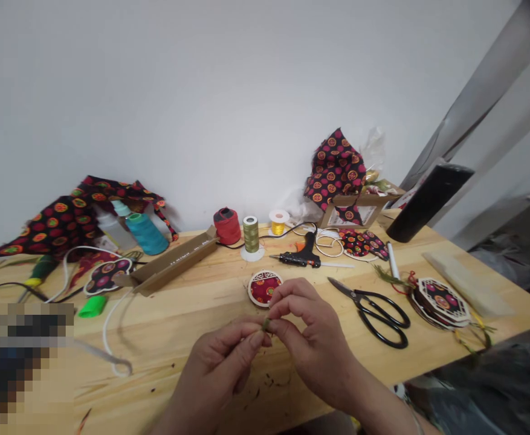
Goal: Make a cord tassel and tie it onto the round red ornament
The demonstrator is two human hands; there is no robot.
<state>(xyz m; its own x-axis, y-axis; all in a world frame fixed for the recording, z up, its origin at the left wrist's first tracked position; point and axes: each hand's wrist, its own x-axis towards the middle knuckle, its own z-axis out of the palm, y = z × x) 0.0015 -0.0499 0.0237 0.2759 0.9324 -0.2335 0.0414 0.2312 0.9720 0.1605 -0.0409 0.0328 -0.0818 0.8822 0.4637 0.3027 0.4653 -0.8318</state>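
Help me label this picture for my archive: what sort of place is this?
Probably a craft workspace, judging by the thread spools, the glue gun and the black-handled scissors. Home or workshop, I can't tell.

The head-worn camera looked forward and down from close behind the left hand (pixel 223 362) and right hand (pixel 314 338) at lower centre, over the tabletop (pixel 210 287) toward a wall (pixel 246 109) above.

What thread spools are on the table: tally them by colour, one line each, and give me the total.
Teal spool: 1
Red spool: 1
Olive-green spool: 1
Yellow spool: 1
Total: 4
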